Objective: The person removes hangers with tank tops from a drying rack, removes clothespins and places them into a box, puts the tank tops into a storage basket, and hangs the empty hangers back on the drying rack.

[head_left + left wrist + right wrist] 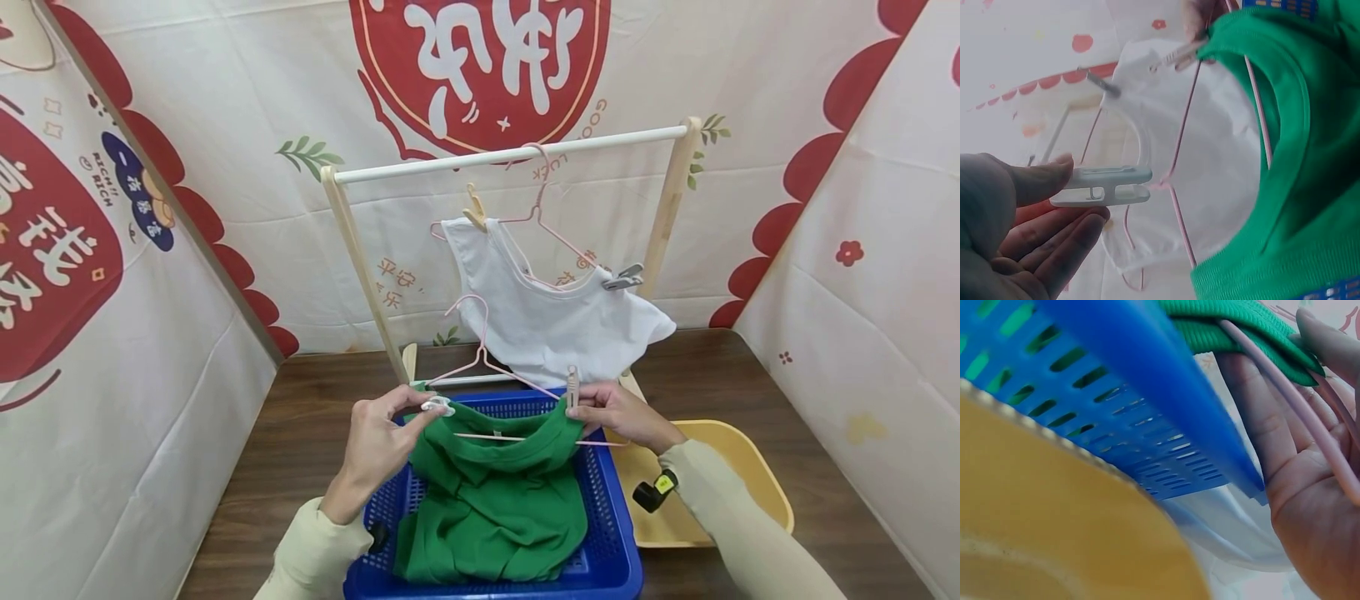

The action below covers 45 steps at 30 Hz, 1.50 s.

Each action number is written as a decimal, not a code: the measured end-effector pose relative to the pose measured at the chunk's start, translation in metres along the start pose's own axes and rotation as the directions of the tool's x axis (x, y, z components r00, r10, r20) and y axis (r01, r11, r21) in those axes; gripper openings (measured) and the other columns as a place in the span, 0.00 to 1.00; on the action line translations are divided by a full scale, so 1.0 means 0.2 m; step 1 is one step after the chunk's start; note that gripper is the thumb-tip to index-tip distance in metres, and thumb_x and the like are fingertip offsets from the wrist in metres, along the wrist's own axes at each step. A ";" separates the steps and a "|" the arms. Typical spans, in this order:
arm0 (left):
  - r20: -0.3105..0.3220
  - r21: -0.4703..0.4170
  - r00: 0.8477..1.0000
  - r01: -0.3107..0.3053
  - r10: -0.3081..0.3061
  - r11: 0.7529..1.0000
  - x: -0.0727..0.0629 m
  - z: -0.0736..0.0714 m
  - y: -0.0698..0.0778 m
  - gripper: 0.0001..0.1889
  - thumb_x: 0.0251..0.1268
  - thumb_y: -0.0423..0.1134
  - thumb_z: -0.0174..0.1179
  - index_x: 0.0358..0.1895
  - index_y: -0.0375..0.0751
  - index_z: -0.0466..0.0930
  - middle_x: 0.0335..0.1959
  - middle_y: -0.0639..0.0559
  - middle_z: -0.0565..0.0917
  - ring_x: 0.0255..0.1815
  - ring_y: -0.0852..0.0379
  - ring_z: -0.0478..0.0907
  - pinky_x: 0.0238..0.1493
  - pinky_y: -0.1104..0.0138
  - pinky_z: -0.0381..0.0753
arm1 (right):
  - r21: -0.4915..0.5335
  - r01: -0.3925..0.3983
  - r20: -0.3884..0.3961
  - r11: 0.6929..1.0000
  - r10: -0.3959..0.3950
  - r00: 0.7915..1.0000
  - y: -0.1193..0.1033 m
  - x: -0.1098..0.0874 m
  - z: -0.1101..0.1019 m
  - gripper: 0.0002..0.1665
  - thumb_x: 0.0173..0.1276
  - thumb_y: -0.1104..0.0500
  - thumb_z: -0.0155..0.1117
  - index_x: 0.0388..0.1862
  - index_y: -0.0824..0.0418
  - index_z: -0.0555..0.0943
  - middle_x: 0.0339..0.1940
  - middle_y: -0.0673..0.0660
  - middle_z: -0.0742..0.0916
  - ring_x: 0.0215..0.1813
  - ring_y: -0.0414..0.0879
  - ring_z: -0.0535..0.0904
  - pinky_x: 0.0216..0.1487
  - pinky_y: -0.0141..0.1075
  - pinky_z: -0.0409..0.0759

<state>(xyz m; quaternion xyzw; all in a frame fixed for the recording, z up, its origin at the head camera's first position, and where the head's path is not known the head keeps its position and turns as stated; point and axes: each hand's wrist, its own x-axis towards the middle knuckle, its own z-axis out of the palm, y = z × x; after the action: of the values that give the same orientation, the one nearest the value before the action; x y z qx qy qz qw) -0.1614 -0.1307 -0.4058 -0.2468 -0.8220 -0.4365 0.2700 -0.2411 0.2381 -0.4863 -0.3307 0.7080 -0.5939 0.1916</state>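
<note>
A green garment (491, 500) lies partly in a blue basket (621, 542), its neckline raised around a pink hanger (482, 357). My left hand (375, 446) pinches a white clothespin (1107, 185) between thumb and fingers, beside the garment's left shoulder. In the left wrist view this clothespin is apart from the cloth. My right hand (618, 412) holds the garment's right shoulder together with the hanger, the thumb above the cloth and fingers beneath in the right wrist view. A beige clothespin (573, 388) is clipped on that shoulder, at my right fingertips.
Behind the basket stands a rack with a white rail (600, 146). From it hangs a white garment (558, 325) on a second pink hanger, with a yellow clothespin (476, 210) and a grey clothespin (624, 277). A yellow tray (750, 467) sits right of the basket.
</note>
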 end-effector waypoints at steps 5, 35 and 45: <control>0.036 -0.025 0.998 -0.048 0.049 0.999 0.00 0.05 0.05 0.09 0.51 0.36 0.76 0.35 0.41 0.87 0.32 0.51 0.90 0.34 0.60 0.87 0.35 0.70 0.84 | -0.004 0.001 -0.002 1.000 -0.001 1.000 0.00 0.00 0.00 0.12 0.77 0.65 0.53 0.48 0.74 0.79 0.41 0.56 0.90 0.39 0.45 0.88 0.40 0.47 0.85; 0.291 -0.204 0.949 -0.061 0.120 0.977 0.04 0.33 0.26 0.12 0.55 0.38 0.74 0.41 0.40 0.84 0.38 0.49 0.89 0.41 0.57 0.88 0.43 0.75 0.82 | -0.002 -0.033 -0.017 0.999 0.032 0.999 0.04 0.01 0.00 0.14 0.77 0.63 0.54 0.49 0.76 0.78 0.40 0.54 0.90 0.40 0.45 0.88 0.40 0.46 0.85; 0.411 -0.203 0.907 -0.007 0.092 0.979 0.04 0.41 0.31 0.13 0.57 0.37 0.72 0.42 0.38 0.82 0.43 0.45 0.88 0.44 0.54 0.87 0.47 0.71 0.82 | 0.009 -0.032 -0.006 0.999 0.032 0.999 0.04 0.01 0.00 0.14 0.77 0.63 0.53 0.50 0.76 0.78 0.41 0.57 0.90 0.40 0.47 0.88 0.41 0.46 0.85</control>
<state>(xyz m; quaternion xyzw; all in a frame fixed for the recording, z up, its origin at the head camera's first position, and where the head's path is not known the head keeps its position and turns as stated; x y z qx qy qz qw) -0.1460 -0.0299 -0.4037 -0.3810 -0.8068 -0.4456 0.0729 -0.2444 0.2378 -0.4943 -0.3167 0.7111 -0.5949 0.2004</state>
